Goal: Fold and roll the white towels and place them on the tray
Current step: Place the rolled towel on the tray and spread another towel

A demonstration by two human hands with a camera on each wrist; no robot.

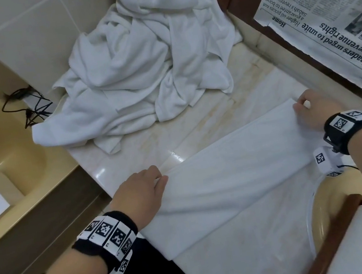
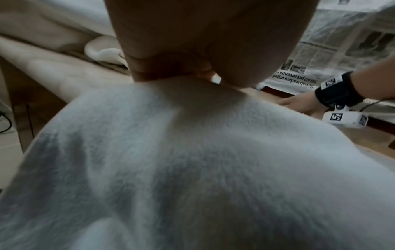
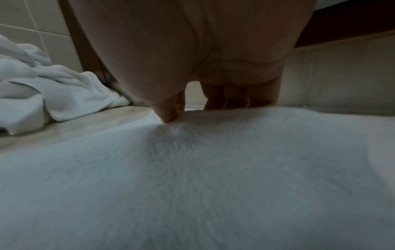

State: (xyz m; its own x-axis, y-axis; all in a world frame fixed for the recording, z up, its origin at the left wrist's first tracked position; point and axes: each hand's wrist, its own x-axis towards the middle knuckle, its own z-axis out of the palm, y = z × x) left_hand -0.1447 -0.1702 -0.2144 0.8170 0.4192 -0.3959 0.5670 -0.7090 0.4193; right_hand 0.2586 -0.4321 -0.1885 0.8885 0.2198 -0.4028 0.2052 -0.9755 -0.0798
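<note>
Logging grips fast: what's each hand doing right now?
Left hand: pinches the near-left corner of the folded towel.
Right hand: fingers curled, pinching the towel's far corner.

The towel (image 1: 240, 174) under my hands is plain white, as is the heap (image 1: 144, 59); the counter (image 1: 141, 147) is cream marble with tan streaks, my wristbands (image 1: 110, 238) black with black-and-white square codes, the newspaper (image 1: 325, 7) grey print

The head view is evenly bright, with small glare spots on the glossy worktop (image 1: 100, 173) and bent lines at the edges. Both wrist views are dim, soft and blurred, with shadow beneath the hands.
</note>
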